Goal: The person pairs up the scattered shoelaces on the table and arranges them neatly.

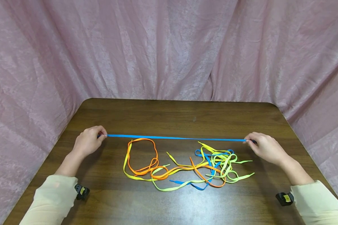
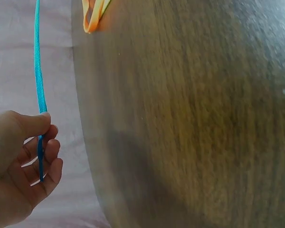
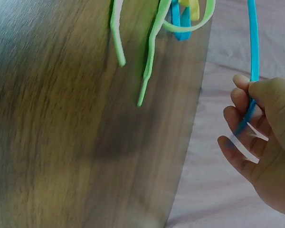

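Observation:
A blue shoelace (image 1: 160,137) stretches nearly straight from side to side in the head view. Its left end is pinched between thumb and index finger of my left hand (image 1: 88,140), with a short tail (image 2: 41,164) lying across the other fingers in the left wrist view. My right hand (image 1: 266,147) pinches the other end the same way, and a short tail (image 3: 242,122) runs down past its loosely bent fingers. Nearer to me than the taut lace, a loose tangle holds an orange shoelace (image 1: 156,156), a yellow-green shoelace (image 1: 171,188) and another blue shoelace (image 1: 201,187).
The brown wooden table (image 1: 115,200) has rounded far corners. Pink curtains (image 1: 163,50) hang behind it and at both sides. Light-green lace ends (image 3: 146,78) point toward the right hand's side. A small black device (image 1: 81,191) sits at each wrist.

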Demonstrator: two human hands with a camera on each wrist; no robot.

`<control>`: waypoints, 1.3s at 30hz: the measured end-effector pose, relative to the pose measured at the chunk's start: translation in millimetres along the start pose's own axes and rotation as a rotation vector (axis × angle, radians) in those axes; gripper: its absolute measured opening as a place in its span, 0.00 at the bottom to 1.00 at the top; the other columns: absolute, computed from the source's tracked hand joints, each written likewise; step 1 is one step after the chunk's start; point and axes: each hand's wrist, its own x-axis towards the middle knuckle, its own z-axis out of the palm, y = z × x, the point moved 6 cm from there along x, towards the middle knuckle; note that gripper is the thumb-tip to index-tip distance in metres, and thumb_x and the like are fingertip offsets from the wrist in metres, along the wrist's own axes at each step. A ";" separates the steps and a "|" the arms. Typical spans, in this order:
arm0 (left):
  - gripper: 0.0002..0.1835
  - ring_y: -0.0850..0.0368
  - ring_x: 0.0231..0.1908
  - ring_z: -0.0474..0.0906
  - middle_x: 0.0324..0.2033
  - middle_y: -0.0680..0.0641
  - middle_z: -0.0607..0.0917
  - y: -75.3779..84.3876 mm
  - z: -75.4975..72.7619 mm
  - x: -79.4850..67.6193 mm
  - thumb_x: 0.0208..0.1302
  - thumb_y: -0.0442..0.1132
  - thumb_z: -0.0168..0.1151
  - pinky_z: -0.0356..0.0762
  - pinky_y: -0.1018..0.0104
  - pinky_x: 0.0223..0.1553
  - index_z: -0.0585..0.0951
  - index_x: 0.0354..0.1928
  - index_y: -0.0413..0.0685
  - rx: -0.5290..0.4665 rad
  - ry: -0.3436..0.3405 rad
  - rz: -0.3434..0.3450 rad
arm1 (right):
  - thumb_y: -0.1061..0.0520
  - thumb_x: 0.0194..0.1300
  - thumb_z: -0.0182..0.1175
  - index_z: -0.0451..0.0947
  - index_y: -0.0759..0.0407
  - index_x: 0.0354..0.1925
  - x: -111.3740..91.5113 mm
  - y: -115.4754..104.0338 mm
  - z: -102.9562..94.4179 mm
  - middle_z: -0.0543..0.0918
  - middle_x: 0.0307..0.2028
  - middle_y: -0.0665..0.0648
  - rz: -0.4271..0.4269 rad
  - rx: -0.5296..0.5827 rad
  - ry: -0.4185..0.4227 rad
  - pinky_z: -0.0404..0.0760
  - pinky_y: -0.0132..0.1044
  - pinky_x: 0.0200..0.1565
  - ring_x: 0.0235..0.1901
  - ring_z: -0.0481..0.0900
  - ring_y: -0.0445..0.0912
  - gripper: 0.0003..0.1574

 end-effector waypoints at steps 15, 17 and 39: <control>0.03 0.47 0.29 0.77 0.34 0.44 0.83 -14.5 3.3 -3.1 0.61 0.38 0.59 0.68 0.55 0.20 0.81 0.34 0.51 0.001 -0.006 -0.013 | 0.67 0.50 0.63 0.79 0.55 0.29 -9.0 23.7 -3.2 0.80 0.26 0.48 0.026 -0.041 0.022 0.66 0.36 0.22 0.20 0.66 0.37 0.08; 0.04 0.47 0.29 0.77 0.34 0.43 0.83 -14.6 2.4 -3.0 0.61 0.38 0.59 0.67 0.55 0.19 0.82 0.34 0.51 -0.005 -0.006 -0.013 | 0.68 0.50 0.63 0.80 0.56 0.30 -10.2 27.4 -3.8 0.79 0.26 0.48 0.031 -0.045 0.025 0.66 0.36 0.22 0.20 0.65 0.37 0.09; 0.06 0.42 0.30 0.79 0.33 0.42 0.84 -14.4 0.5 21.0 0.61 0.40 0.58 0.68 0.51 0.20 0.83 0.35 0.53 0.012 0.010 -0.044 | 0.70 0.48 0.60 0.79 0.59 0.30 3.3 51.3 -5.4 0.77 0.25 0.51 0.046 -0.059 0.051 0.66 0.38 0.21 0.20 0.66 0.40 0.10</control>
